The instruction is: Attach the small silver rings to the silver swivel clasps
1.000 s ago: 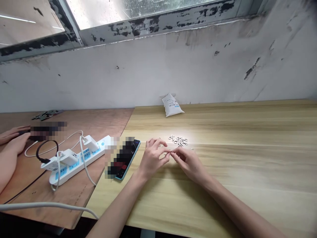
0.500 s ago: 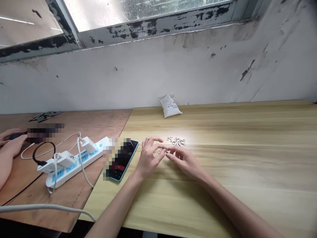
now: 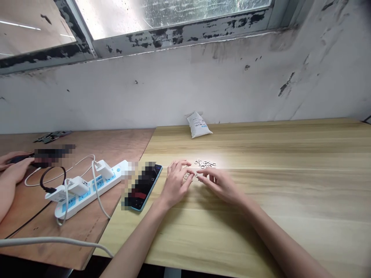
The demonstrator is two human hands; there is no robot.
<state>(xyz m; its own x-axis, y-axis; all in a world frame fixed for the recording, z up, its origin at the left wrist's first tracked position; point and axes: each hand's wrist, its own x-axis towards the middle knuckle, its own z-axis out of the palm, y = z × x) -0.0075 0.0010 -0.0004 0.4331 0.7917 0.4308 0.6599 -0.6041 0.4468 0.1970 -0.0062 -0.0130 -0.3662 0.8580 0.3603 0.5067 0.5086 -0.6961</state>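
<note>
Your right hand (image 3: pixel 222 186) holds a small metal piece (image 3: pixel 196 176) at its fingertips, just beside the fingertips of your left hand (image 3: pixel 175 184). The left thumb and forefinger are close together; I cannot tell if they hold something. Loose metal clasps (image 3: pixel 206 165) lie on the table (image 3: pixel 261 154), just beyond both hands.

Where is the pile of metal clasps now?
In the head view, right of centre, the pile lies on the table just beyond the right hand, nearer than the white bag.
</note>
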